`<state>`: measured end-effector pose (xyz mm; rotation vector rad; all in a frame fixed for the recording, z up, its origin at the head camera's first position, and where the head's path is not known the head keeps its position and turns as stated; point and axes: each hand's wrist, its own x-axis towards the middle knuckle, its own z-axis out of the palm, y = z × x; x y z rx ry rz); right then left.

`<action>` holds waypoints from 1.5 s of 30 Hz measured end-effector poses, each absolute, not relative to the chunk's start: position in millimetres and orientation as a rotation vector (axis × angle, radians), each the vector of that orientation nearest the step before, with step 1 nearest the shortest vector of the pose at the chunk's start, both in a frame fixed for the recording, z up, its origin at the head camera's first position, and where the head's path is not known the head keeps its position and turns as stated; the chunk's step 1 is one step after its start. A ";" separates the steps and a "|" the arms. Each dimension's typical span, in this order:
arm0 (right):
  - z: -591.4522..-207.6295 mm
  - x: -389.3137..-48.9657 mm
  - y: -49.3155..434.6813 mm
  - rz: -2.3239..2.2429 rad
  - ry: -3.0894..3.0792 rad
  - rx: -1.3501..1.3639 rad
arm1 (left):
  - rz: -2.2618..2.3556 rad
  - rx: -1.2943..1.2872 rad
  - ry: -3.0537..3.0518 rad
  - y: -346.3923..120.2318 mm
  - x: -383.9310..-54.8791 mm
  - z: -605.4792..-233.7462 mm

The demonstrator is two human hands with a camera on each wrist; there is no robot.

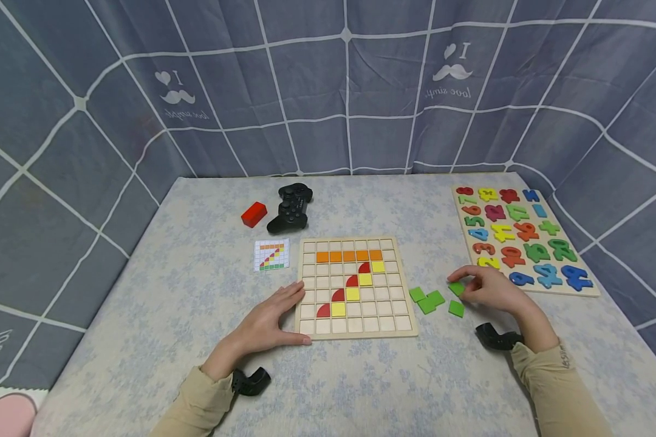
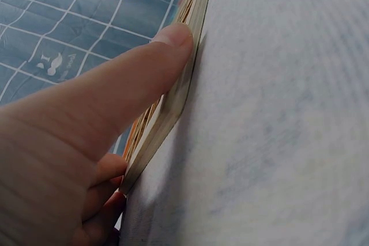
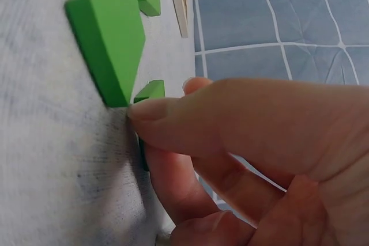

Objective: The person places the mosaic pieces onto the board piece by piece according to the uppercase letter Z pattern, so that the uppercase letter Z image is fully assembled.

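My left hand (image 1: 270,318) lies spread along the left side of the wooden grid board (image 1: 382,328), fingers at its left edge. Its thumb (image 2: 173,36) rests against the front edge. On the board are a row of orange squares (image 1: 348,256) and a diagonal of yellow squares (image 1: 352,294) beside red quarter-circle pieces (image 1: 338,295). To the right of the board, my right hand (image 1: 489,288) pinches a green square tile (image 1: 457,287) between thumb and fingers, low over the table. Several loose green tiles (image 1: 456,308) lie near it.
A pattern card (image 1: 271,255) lies left of the board. Behind it are a red block (image 1: 254,214) and a black game controller (image 1: 292,208). A number puzzle board (image 1: 568,288) lies at the right, just beyond my right hand. A grey checked curtain (image 1: 317,85) surrounds the table.
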<state>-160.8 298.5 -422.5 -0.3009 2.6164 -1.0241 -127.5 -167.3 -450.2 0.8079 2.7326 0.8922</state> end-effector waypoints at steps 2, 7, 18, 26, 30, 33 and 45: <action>-422.3 -160.5 297.4 -1.026 2.616 -0.283 | 0.891 0.808 2.733 -167.4 -127.7 -450.4; -421.7 -159.9 293.5 -1.022 2.637 -0.249 | 0.893 0.811 2.731 -167.2 -127.7 -449.9; -429.7 -163.0 290.8 -1.048 2.698 -0.267 | 0.894 0.811 2.739 -166.3 -127.5 -448.3; -428.0 -161.6 284.9 -1.005 2.731 -0.255 | 0.890 0.815 2.735 -166.5 -127.3 -448.6; -427.1 -161.2 282.9 -0.980 2.747 -0.246 | 0.885 0.817 2.741 -166.6 -127.2 -448.5; -428.1 -161.4 281.9 -0.994 2.761 -0.265 | 0.882 0.819 2.743 -166.7 -127.3 -448.4; -424.6 -161.3 250.4 -1.081 2.774 -0.444 | 0.893 0.807 2.737 -166.6 -127.2 -449.1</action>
